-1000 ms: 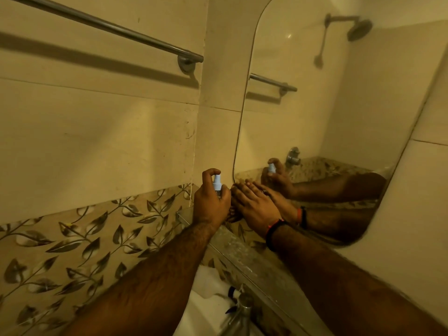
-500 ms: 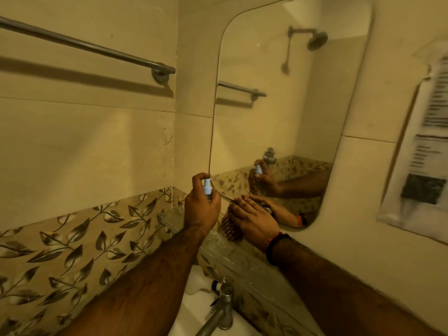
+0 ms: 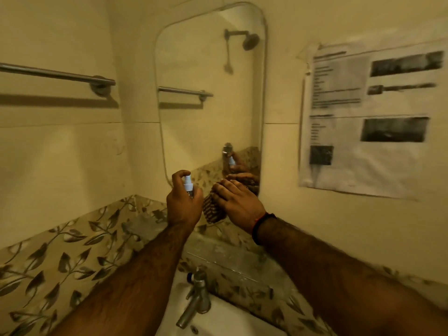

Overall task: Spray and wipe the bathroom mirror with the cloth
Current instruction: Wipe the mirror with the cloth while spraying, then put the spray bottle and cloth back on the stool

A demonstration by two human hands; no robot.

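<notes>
pressing the cloth [image 3: 214, 209] flat-palmed on the mirror [image 3: 208, 98] at its bottom edge, the right hand [image 3: 238, 202] has the tall glass running up-frame, left hand [image 3: 184, 203] beside it gripping the spray bottle [image 3: 188, 184].

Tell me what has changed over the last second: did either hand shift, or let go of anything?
Mainly the view swung right: a taped paper notice came into sight and the whole mirror now shows. Nothing was let go. The left hand still holds the spray bottle up, forefinger on top; the right hand still presses the cloth at the mirror's lower edge.
</notes>
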